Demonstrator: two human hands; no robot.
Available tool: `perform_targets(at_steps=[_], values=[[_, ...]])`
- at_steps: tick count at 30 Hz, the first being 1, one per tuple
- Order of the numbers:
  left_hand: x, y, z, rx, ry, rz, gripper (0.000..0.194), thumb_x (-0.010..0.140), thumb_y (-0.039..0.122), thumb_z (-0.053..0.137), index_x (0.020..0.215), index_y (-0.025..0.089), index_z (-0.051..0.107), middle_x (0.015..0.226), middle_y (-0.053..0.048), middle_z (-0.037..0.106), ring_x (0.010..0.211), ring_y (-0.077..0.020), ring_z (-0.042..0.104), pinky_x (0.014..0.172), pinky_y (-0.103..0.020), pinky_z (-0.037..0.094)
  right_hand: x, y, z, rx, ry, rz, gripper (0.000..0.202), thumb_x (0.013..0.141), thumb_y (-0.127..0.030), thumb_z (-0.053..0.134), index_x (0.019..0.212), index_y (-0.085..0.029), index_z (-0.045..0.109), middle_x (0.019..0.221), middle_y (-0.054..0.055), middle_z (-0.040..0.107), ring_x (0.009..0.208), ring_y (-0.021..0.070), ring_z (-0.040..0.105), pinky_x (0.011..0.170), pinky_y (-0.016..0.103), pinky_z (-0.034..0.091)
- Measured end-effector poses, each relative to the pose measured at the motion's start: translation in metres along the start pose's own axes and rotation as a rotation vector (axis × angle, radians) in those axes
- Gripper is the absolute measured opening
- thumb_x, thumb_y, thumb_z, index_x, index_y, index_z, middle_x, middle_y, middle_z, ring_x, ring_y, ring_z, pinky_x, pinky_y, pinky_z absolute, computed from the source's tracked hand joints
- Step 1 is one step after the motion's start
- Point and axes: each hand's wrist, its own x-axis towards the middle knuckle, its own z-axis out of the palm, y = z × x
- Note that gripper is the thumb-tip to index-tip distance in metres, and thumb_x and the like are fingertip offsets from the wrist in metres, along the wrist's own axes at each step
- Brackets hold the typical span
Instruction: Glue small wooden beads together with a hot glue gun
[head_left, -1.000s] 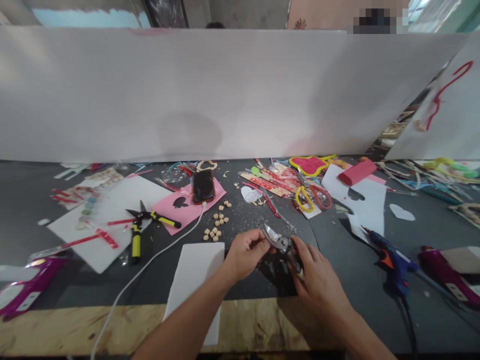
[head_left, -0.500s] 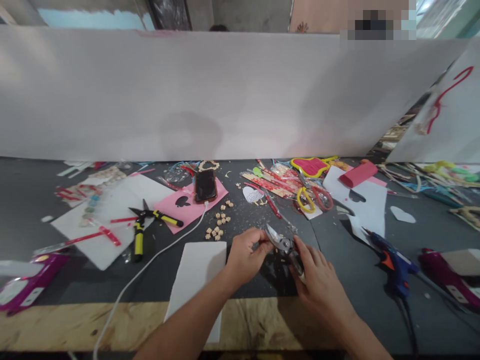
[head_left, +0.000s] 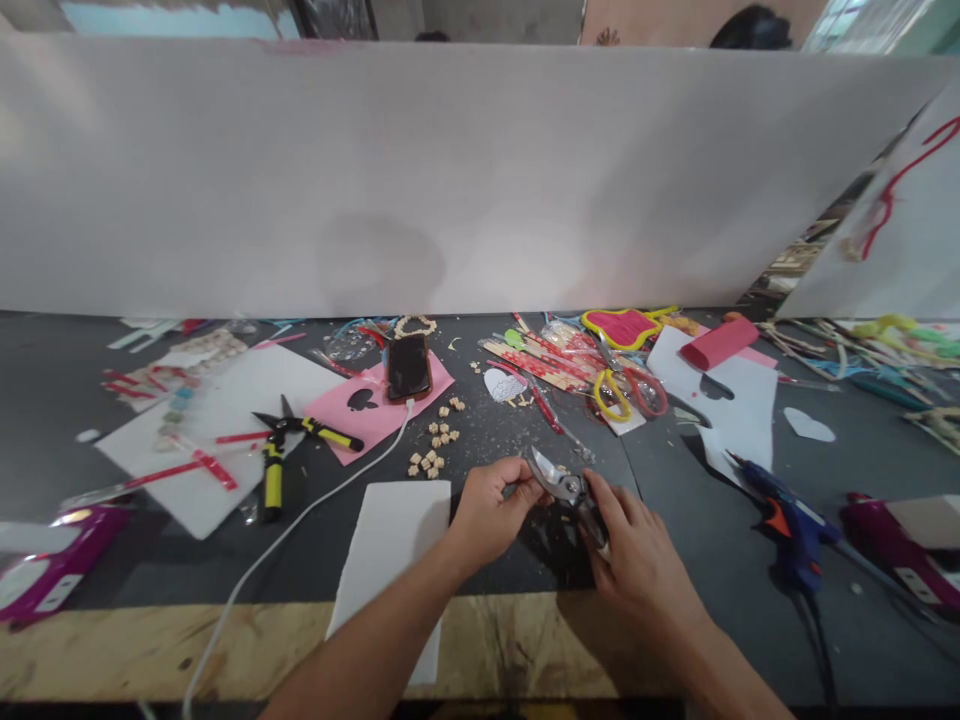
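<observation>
Pretty busy tabletop here, dark grey [head_left: 712, 570] with a bare wooden strip [head_left: 510, 650] along its near edge. A pair of metal pruning shears with curved silvery blades and dark handles [head_left: 574, 490] is being held just above the surface, around the middle of the near edge, blades angled toward the far left corner. The handles are gripped by the right hand [head_left: 634, 545], fingers wrapped round them. The left hand [head_left: 487, 505] is closed in a pinch right beside the blades; whatever might be pinched there is too small and too covered to be made out. Under the left forearm, a white rectangular sheet [head_left: 390, 540] is laid across the near edge. Just beyond it, toward the far edge, small tan star-like pieces [head_left: 444, 437] are scattered in loose clusters. A black-screened phone in a brownish case [head_left: 408, 367] is rested on a pink sheet with a cut-out shape [head_left: 337, 415], with a white cable [head_left: 300, 520] plugged in and run down to the near edge. Black pliers with yellow-and-black grips [head_left: 272, 480] are left spread open on the left half, and a blue glue gun with an orange trigger [head_left: 784, 520] is laid toward the near right corner.
</observation>
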Motion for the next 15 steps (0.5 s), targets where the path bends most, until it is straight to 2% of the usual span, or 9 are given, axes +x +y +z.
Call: perform_targets(at_steps=[8,15], values=[[0.001,-0.004,0.001,-0.027,0.015,-0.006,0.020,0.083,0.022,0.051,0.070,0.013,0.064,0.067,-0.003,0.066,0.065,-0.0127,0.058,0.062,-0.019,0.041,0.004,0.001,0.001,-0.029,-0.026,0.013,0.058,0.075,-0.012,0.050,0.131,-0.013,0.036,0.110,0.014,0.056,0.096,0.0256,0.055,0.081,0.037,0.044],[0.004,-0.013,0.003,-0.078,0.019,0.006,0.014,0.080,0.018,0.053,0.081,0.013,0.066,0.076,-0.004,0.068,0.072,-0.0149,0.060,0.068,-0.021,0.044,0.006,-0.003,0.001,-0.020,0.001,0.051,0.051,0.083,-0.019,0.046,0.132,-0.014,0.033,0.110,0.014,0.056,0.096,0.0270,0.055,0.077,0.040,0.043]])
